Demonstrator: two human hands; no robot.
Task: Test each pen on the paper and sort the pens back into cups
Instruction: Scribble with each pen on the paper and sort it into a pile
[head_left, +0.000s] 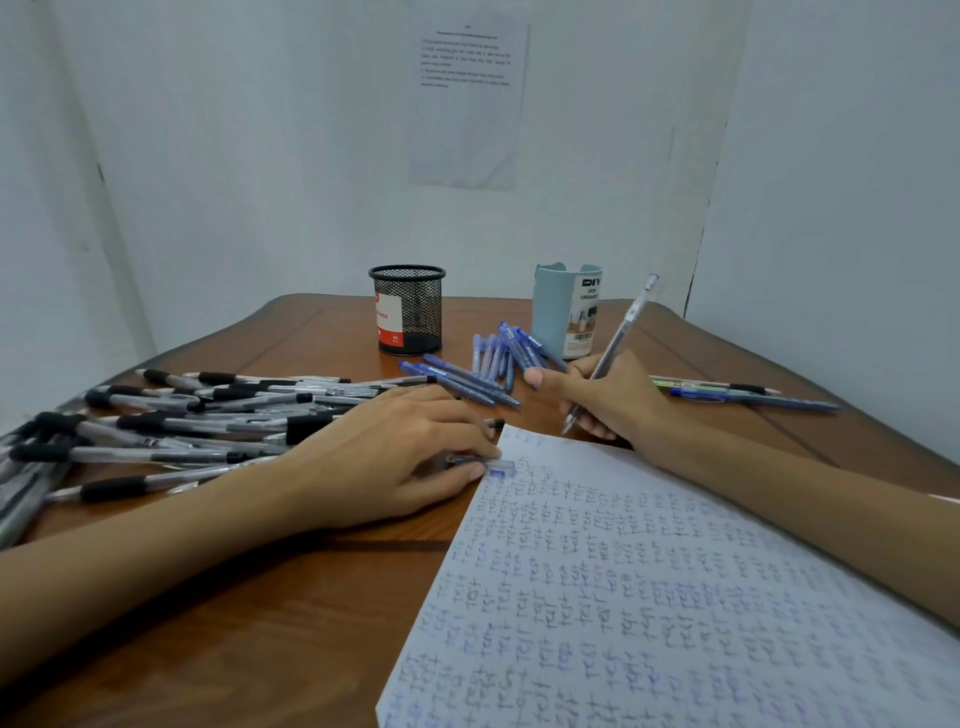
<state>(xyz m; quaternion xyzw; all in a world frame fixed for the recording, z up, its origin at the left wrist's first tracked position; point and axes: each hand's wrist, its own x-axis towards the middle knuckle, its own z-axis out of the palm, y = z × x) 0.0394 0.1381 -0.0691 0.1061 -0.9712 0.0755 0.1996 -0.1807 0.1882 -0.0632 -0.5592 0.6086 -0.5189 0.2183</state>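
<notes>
My right hand (613, 397) grips a clear pen (621, 335) in a writing hold, its tip just above the far corner of the paper (675, 597), which is covered with handwritten "test" words. My left hand (395, 452) rests on the table at the paper's left edge and pinches a clear pen cap (496, 466) with a blue end between thumb and fingers. A black mesh cup (408, 309) and a light blue cup (563, 312) stand at the back of the table.
A big pile of black-grip pens (182, 426) lies left of my left hand. Several blue pens (485, 369) lie between the cups. A few more pens (737, 395) lie at the right. White walls close in the wooden table (270, 623).
</notes>
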